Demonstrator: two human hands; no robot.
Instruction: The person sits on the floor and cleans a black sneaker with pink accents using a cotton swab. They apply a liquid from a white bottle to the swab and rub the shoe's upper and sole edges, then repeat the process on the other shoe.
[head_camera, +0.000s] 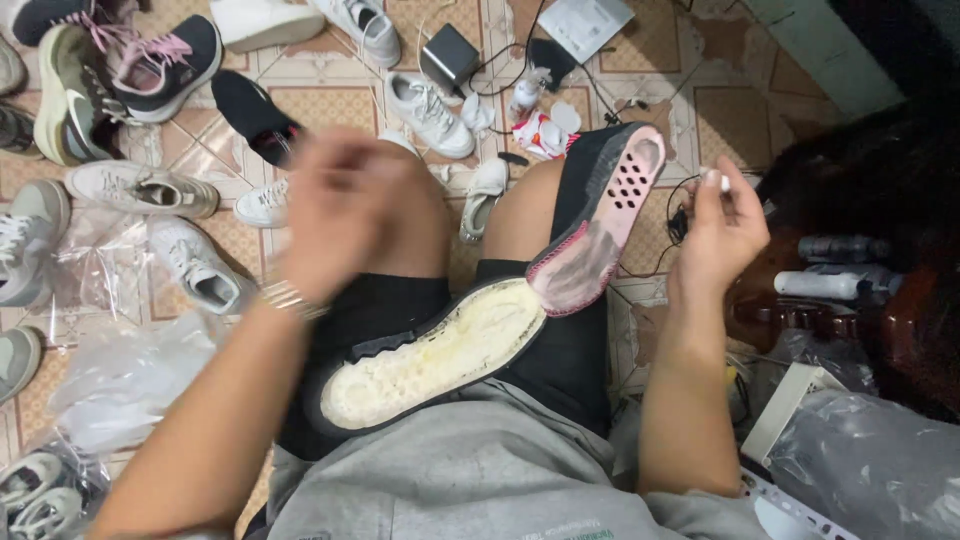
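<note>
Shoe position: a black sneaker (440, 355) lies sole-up across the person's lap, resting on the black shorts (560, 350) and the grey sweatshirt (480, 480).
Long axis: it runs diagonally, from the heel at the lower left, near the waist, up to the toe at the upper right, past the knee.
Peeled outsole: the pink outsole (605, 215) is lifted away from the forepart, hinged near the middle of the shoe, its perforated end pointing up and right.
Exposed midsole: a pale yellowish bed (430, 360), rough and crusted like old glue, framed by a black rim.
Right hand: the right hand (720, 235) hovers just right of the lifted outsole, not touching it; its grip pinches a small white object (715, 180) at the fingertips, possibly a glue tube or cap, too small to tell.
Left hand: the left hand (335, 210) is above the left knee, up and left of the heel, motion-blurred; whether its grip is clenched or released cannot be told, and nothing shows in it.
Nearer hand: the right one is closer to the peeled flap; the left is closer to the heel end.
Floor: patterned tiles (330, 100) strewn with white and dark sneakers (430, 115), clear plastic bags (120, 380) and black cables.
</note>
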